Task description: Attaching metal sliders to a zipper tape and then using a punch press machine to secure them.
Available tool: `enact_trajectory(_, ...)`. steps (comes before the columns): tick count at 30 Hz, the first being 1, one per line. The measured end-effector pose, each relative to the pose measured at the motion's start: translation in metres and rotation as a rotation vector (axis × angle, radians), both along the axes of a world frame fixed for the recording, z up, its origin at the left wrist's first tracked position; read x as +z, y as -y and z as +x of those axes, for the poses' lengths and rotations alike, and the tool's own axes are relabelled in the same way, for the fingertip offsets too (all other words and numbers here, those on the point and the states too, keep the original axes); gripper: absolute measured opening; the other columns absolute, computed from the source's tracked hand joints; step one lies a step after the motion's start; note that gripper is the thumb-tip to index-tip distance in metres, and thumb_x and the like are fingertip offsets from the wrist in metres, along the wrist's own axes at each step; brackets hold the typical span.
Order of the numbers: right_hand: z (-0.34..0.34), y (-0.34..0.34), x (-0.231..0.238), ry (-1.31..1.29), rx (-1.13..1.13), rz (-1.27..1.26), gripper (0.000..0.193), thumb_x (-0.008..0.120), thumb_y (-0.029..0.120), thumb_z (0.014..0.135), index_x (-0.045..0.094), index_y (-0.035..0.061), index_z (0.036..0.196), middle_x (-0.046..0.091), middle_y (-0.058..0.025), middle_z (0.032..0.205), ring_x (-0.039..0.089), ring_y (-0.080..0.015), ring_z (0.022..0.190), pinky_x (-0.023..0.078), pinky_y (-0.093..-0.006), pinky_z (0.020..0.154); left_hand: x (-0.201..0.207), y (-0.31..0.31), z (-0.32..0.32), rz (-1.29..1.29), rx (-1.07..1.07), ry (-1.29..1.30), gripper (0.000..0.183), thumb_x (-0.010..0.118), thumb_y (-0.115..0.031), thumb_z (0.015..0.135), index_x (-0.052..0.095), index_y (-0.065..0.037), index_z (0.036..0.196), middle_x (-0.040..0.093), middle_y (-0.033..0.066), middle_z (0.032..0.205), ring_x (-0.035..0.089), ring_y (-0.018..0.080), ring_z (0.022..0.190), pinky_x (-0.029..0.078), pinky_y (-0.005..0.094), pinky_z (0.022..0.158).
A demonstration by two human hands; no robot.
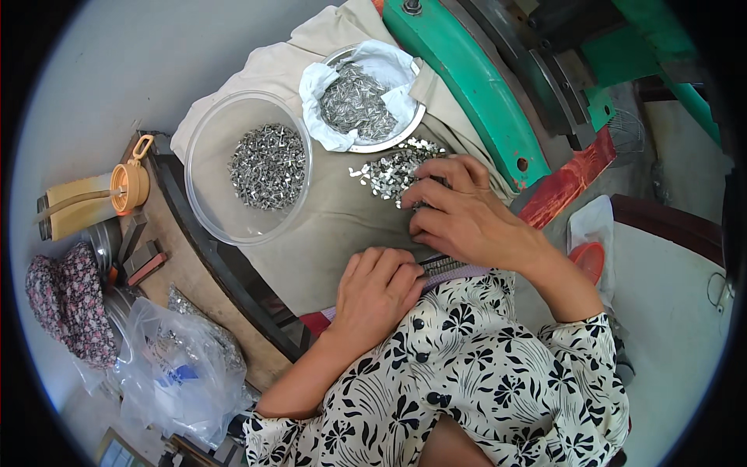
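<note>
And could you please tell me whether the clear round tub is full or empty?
Partly filled: small metal parts are heaped inside the clear round tub, leaving some of its bottom bare.

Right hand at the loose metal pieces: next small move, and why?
Probably pinch one piece from the loose metal pieces with the right hand: its fingers are already curled at the pile's right side, and the pieces lie spread on the cloth, so one should separate easily.
</note>
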State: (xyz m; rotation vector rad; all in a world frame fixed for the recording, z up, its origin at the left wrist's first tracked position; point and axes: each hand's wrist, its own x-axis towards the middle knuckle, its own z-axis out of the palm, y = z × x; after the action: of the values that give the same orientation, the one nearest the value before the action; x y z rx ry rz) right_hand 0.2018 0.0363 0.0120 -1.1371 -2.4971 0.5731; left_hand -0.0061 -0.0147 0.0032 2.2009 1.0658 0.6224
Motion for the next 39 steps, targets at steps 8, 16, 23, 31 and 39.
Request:
enact_trajectory(8, -0.002, 0.057, 0.004, -0.046, -0.133, 0.079, 0.018, 0.078, 0.021, 0.069, 0.067, 0.0196, 0.082, 0.062, 0.0079, 0.108, 0.049, -0.0218, 0.12, 0.025, -0.0485, 0.105, -0.006, 0.011, -0.017, -0.14, 0.071, 0.046, 0.026, 0.078, -0.012, 0.078, 0.066, -0.005, 0.1, 0.06, 0.0109, 0.111, 0.059, 0.0312, 0.095, 0.049, 0.0409, 0.081)
enact_trajectory(16, -0.005, 0.064, 0.008, 0.029, -0.234, 0.085, 0.018, 0.08, 0.025, 0.07, 0.072, 0.0247, 0.085, 0.063, 0.0106, 0.108, 0.05, -0.0233, 0.117, 0.027, -0.0479, 0.099, -0.002, 0.006, -0.018, -0.047, 0.025, 0.002, 0.024, 0.081, -0.005, 0.072, 0.067, -0.005, 0.092, 0.062, 0.0105, 0.106, 0.061, 0.0305, 0.093, 0.049, 0.0395, 0.078)
enact_trajectory(23, -0.01, 0.011, -0.005, -0.059, -0.299, 0.222, 0.021, 0.082, 0.019, 0.069, 0.074, 0.0181, 0.088, 0.064, 0.0046, 0.101, 0.054, -0.0232, 0.111, 0.031, -0.0431, 0.097, -0.003, 0.008, -0.018, -0.038, 0.024, 0.047, 0.02, 0.076, -0.006, 0.076, 0.066, -0.003, 0.094, 0.061, 0.0081, 0.106, 0.06, 0.027, 0.093, 0.048, 0.0385, 0.081)
enact_trajectory(31, -0.026, -0.002, -0.001, 0.157, -0.179, 0.256, 0.014, 0.077, 0.017, 0.073, 0.069, 0.0151, 0.085, 0.063, 0.0043, 0.103, 0.054, -0.0214, 0.115, 0.03, -0.0447, 0.103, -0.007, 0.009, -0.021, 0.002, 0.014, 0.045, 0.019, 0.074, -0.005, 0.077, 0.066, -0.003, 0.094, 0.061, 0.0077, 0.104, 0.061, 0.0264, 0.092, 0.048, 0.0382, 0.081)
enact_trajectory(39, -0.023, -0.002, -0.002, -0.006, -0.179, 0.11, 0.016, 0.077, 0.013, 0.071, 0.068, 0.0129, 0.085, 0.063, 0.0045, 0.102, 0.054, -0.0227, 0.116, 0.029, -0.045, 0.103, -0.004, 0.007, -0.019, -0.035, 0.006, 0.018, 0.024, 0.077, -0.011, 0.075, 0.065, -0.005, 0.096, 0.06, 0.007, 0.106, 0.059, 0.0262, 0.094, 0.046, 0.0378, 0.082)
